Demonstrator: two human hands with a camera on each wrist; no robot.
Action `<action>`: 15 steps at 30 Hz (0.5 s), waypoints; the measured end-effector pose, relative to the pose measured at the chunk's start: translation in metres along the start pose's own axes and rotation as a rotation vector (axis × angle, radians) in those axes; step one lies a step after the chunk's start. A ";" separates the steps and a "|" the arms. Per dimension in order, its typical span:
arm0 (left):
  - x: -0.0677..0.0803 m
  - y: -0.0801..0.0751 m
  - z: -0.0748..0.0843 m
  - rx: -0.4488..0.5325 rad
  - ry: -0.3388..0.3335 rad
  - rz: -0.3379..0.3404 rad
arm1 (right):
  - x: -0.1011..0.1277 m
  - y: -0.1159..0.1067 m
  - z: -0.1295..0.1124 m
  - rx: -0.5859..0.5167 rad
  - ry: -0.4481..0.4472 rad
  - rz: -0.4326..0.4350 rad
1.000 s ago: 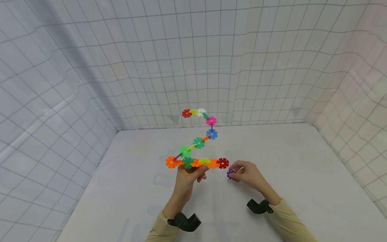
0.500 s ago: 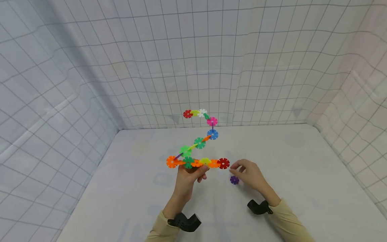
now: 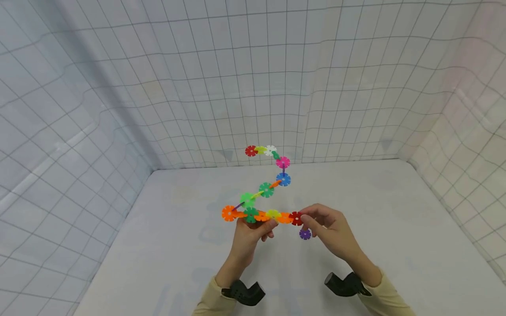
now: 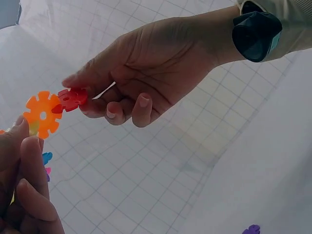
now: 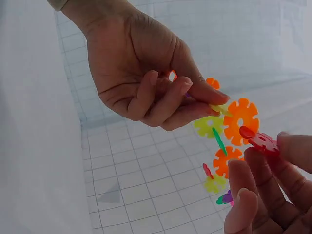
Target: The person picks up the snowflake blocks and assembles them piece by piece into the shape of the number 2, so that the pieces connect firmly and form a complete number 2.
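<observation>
White gridded cloth walls enclose a pale table (image 3: 395, 228). One snowflake-disc chain (image 3: 265, 189) rises above two hands. Left hand (image 3: 249, 232) grips its bottom row from below; right hand (image 3: 330, 228) pinches the red end disc (image 3: 295, 218). One loose purple disc (image 3: 305, 234) lies just below the right fingers.

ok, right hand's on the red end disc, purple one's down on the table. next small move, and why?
Probably release the red disc and pick up the purple disc: it lies loose on the table below the right hand, while the left hand holds the chain.
</observation>
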State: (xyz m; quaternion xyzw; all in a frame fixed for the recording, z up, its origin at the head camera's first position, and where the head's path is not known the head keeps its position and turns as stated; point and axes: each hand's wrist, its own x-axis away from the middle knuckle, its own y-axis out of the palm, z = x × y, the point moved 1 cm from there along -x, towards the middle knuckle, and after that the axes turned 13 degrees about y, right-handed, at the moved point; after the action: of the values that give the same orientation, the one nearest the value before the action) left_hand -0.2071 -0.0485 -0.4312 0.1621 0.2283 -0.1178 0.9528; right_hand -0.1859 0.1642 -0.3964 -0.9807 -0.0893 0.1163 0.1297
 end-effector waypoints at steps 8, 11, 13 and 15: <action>0.002 0.004 -0.003 -0.014 -0.047 -0.006 | 0.003 0.006 -0.022 0.019 -0.111 0.096; 0.002 0.005 -0.004 -0.004 -0.070 0.003 | 0.004 0.007 -0.024 0.006 -0.141 0.106; 0.002 0.006 -0.004 0.008 -0.078 0.003 | 0.004 0.007 -0.024 -0.005 -0.156 0.109; 0.002 0.006 -0.005 0.019 -0.085 -0.005 | 0.004 0.008 -0.024 -0.016 -0.165 0.111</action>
State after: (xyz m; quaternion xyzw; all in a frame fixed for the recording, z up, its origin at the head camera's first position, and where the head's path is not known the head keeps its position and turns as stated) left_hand -0.2055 -0.0418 -0.4346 0.1654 0.1869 -0.1293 0.9597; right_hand -0.1753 0.1522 -0.3770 -0.9722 -0.0460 0.2031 0.1072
